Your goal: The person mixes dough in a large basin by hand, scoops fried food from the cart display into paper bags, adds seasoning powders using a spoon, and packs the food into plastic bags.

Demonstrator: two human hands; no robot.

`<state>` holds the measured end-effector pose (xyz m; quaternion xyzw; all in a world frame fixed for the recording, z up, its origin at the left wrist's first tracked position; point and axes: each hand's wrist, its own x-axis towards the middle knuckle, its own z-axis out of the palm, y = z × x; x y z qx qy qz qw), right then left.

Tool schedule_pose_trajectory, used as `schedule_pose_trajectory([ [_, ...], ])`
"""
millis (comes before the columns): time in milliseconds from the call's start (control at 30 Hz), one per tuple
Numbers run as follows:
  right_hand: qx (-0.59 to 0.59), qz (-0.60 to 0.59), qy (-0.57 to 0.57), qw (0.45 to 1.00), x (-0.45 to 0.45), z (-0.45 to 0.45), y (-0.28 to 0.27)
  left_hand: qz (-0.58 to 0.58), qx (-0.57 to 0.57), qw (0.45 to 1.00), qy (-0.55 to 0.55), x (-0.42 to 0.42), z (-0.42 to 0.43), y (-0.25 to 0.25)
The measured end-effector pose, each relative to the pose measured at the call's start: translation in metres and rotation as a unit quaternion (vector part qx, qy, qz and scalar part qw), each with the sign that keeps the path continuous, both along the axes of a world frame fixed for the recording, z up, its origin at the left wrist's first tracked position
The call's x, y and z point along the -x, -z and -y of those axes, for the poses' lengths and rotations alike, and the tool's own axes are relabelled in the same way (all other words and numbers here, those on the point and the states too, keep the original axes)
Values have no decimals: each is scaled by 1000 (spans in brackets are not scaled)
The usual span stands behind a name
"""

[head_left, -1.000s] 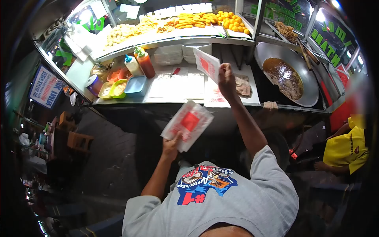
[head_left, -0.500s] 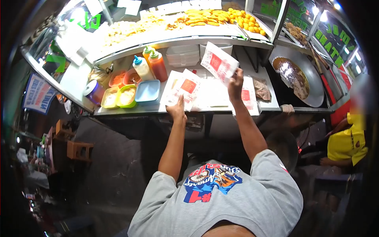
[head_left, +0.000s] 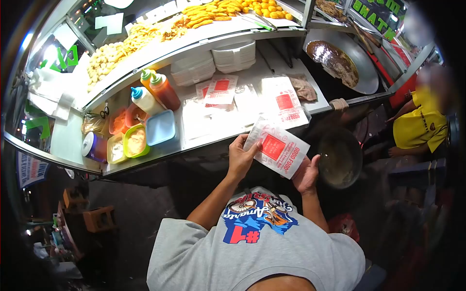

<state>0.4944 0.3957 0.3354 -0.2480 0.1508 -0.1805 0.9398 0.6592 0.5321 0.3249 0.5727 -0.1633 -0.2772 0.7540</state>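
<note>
My left hand [head_left: 241, 156] is closed on a white paper food bag [head_left: 281, 149] with red print, its thumb across the top face near the left end. My right hand [head_left: 307, 175] is open at the bag's right lower corner, palm up and thumb standing apart. Part of its fingers is hidden behind the paper. The bag hangs tilted just in front of the counter edge. Similar paper bags [head_left: 221, 91] lie on the counter [head_left: 204, 128], and another stack of bags [head_left: 284, 102] rests farther right.
Sauce bottles [head_left: 164, 91], a blue-lidded container [head_left: 160, 127] and small tubs [head_left: 136, 140] stand at left. Foam boxes [head_left: 234, 56] are stacked behind, under a fried-food shelf [head_left: 208, 17]. A wok of oil [head_left: 340, 63] sits at right, near a person in yellow [head_left: 420, 123].
My right hand has let go of its bag, now back among those on the counter, and come down. My left hand has lifted a bag toward me. The view has turned.
</note>
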Motion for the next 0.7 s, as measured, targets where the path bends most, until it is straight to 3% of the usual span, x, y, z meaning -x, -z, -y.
schedule_pose_trajectory([
  [100, 188, -78, 67, 977, 19, 16, 35, 156, -126, 976, 82, 10, 22, 3],
  [133, 209, -164, 106, 958, 24, 22, 45, 164, -64, 981, 76, 15, 31, 5],
  [167, 212, -183, 128, 951, 28, 28, 41, 168, 0, 983, 78, 21, 43, 7],
  [233, 194, -176, 145, 954, 43, 48, 49, 108, 11, 994, 24, 12, 64, 12],
  [267, 196, -175, 151, 953, 50, 59, 57, 259, -153, 954, 13, 2, 69, 1],
  [300, 197, -174, 153, 953, 55, 67, 67, 449, -166, 877, -39, -7, 81, 0],
  [367, 189, -182, 149, 953, 59, 82, 77, 531, -207, 821, -26, -10, 100, -12],
  [467, 164, -195, 143, 956, 49, 96, 80, 496, -288, 819, 5, -20, 123, 3],
  [600, 147, -223, 136, 954, 25, 104, 76, 477, -208, 853, -55, -28, 137, 17],
  [700, 114, -200, 200, 952, 9, 107, 68, 481, -223, 848, -9, -20, 130, 0],
])
